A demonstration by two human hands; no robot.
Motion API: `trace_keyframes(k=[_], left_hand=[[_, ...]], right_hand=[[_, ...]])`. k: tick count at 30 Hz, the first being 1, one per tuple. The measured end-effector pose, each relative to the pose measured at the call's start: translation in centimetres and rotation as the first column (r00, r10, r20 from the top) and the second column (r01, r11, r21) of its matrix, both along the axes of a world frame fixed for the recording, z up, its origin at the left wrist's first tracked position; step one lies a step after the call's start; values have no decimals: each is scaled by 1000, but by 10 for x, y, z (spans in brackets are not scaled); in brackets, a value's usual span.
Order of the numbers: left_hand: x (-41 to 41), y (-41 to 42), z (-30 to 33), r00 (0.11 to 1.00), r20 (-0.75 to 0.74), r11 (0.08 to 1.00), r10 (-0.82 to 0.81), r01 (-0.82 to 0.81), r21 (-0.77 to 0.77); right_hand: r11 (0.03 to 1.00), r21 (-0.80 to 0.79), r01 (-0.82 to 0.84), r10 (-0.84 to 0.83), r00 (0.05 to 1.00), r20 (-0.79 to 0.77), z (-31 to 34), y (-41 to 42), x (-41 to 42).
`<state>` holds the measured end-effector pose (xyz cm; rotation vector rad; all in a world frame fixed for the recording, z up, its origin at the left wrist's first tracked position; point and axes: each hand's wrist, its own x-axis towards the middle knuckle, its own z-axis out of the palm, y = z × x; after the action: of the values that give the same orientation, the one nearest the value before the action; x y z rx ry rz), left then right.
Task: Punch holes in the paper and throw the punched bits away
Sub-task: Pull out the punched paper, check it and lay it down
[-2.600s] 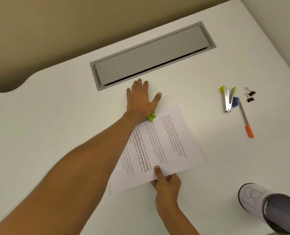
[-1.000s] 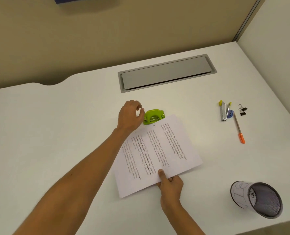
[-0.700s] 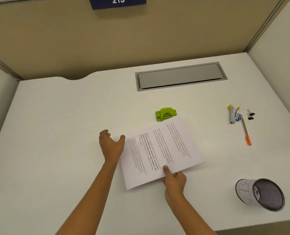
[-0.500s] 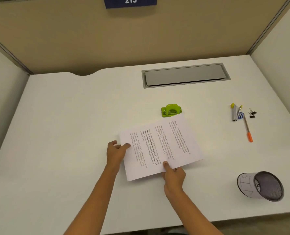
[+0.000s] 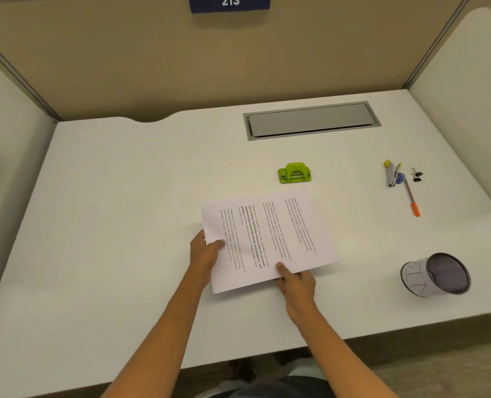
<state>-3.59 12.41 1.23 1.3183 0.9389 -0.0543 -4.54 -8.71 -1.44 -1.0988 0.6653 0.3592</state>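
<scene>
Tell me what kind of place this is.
Likely an office or study cubicle: beige partition walls around a white desk, a blue number plate "213", and a grey cable-access flap in the desktop.

Office cubicle or study carrel. Tan partition panels (image 5: 152,61) enclose a white counter (image 5: 123,196) on three sides. Numbered sign "213" (image 5: 229,2) on the back panel. Grey cable hatch (image 5: 310,120) set into the counter. Stationery present: stapler (image 5: 389,175), pen (image 5: 411,198), binder clips (image 5: 416,175).

I read "213" in white on the blue sign (image 5: 229,2) above the desk; the paper's (image 5: 267,239) print is too small.
</scene>
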Motion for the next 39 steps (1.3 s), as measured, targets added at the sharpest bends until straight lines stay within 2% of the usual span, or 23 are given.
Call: trace_keyframes(k=[6, 9, 13, 17, 19, 21, 24, 27, 32, 39], left_hand=[[-8, 3, 9, 997, 73, 998, -30, 26, 57], [-8, 0, 17, 992, 112, 996, -50, 42, 80], [-5, -9, 25, 984, 164, 993, -66, 49, 104], [-3, -18, 33, 978, 207, 995, -32, 12, 100], [-6, -22, 37, 972, 235, 995, -27, 3, 101], [-10, -25, 38, 965, 260, 993, -32, 0, 121], [-16, -26, 36, 955, 297, 988, -11, -34, 148], [-20, -27, 35, 947, 319, 987, 28, -77, 141], [-25, -35, 33, 943, 319, 986, 95, -132, 98], [-29, -40, 33, 933, 353, 983, 67, -121, 135]], right_hand=[[999, 26, -30, 31, 999, -10, 6, -60, 29], [974, -74, -214, 217, 976, 30, 17, -92, 64], [814, -343, -468, 530, 841, 111, 34, -111, 107], [676, -560, -479, 674, 708, 209, 43, -118, 128], [577, -682, -449, 743, 635, 211, 45, -122, 130], [526, -732, -434, 776, 596, 204, 46, -128, 129], [536, -741, -405, 769, 595, 231, 48, -134, 127], [598, -705, -383, 736, 610, 293, 48, -137, 126], [648, -677, -349, 704, 614, 356, 39, -134, 121], [706, -629, -325, 654, 639, 405, 34, -128, 114]])
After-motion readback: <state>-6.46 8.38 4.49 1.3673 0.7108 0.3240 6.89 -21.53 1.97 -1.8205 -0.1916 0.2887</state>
